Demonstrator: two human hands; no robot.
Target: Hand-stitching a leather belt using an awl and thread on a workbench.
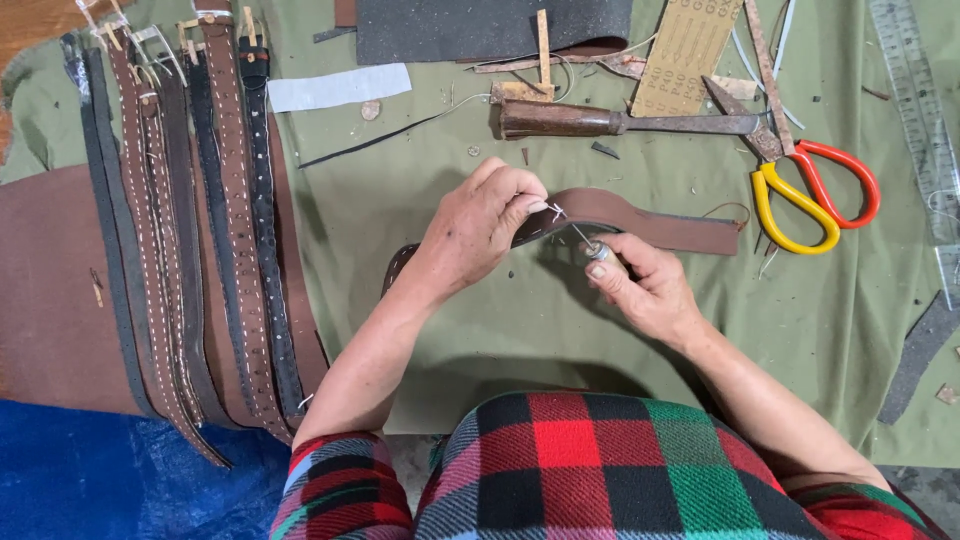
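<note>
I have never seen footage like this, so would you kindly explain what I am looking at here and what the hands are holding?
There is no machine here: one camera worn on a person's head looks down at their two bare hands over a table covered in green cloth. The left hand pinches a brown leather strap and a thin pale thread. The right hand grips a small metal-tipped tool, probably an awl, with its point at the strap. To the left lies a row of finished belts. Farther back lie a wooden-handled knife and scissors with yellow and red handles. A clear ruler runs along the right edge.
</note>
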